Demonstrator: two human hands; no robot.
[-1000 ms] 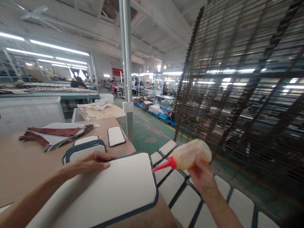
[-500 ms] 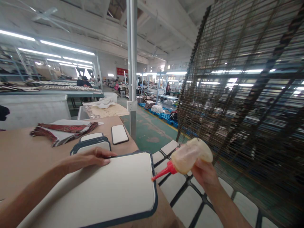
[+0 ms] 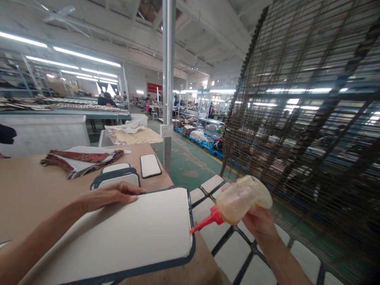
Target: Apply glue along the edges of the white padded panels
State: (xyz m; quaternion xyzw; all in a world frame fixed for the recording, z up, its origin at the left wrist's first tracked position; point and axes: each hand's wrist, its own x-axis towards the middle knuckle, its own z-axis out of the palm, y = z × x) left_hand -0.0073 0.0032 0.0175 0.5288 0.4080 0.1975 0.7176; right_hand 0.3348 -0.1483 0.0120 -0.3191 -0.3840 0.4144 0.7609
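A large off-white panel [image 3: 127, 233] with rounded corners and a dark edge band lies across the near part of the brown table. My left hand [image 3: 121, 192] grips its far edge, thumb on top and fingers partly hidden beneath. In my right hand [image 3: 258, 217] is a translucent squeeze bottle [image 3: 242, 200] of yellowish contents, tilted down to the left. Its red nozzle [image 3: 208, 221] touches the panel's right edge, just inside the dark band. Beyond my left hand sits a stack of smaller dark-edged panels [image 3: 118, 179].
One small panel [image 3: 150, 165] and folded patterned fabric [image 3: 83, 159] lie on the brown table [image 3: 23, 178]. Many dark-edged panels [image 3: 237, 253] are spread low at the right. A metal post [image 3: 167, 146] stands past the table corner, a wire rack [image 3: 285, 99] at the right.
The bottle in my right hand has moved slightly right and down, its nozzle tip sliding nearer along the panel's right edge. My left hand keeps its hold on the panel.
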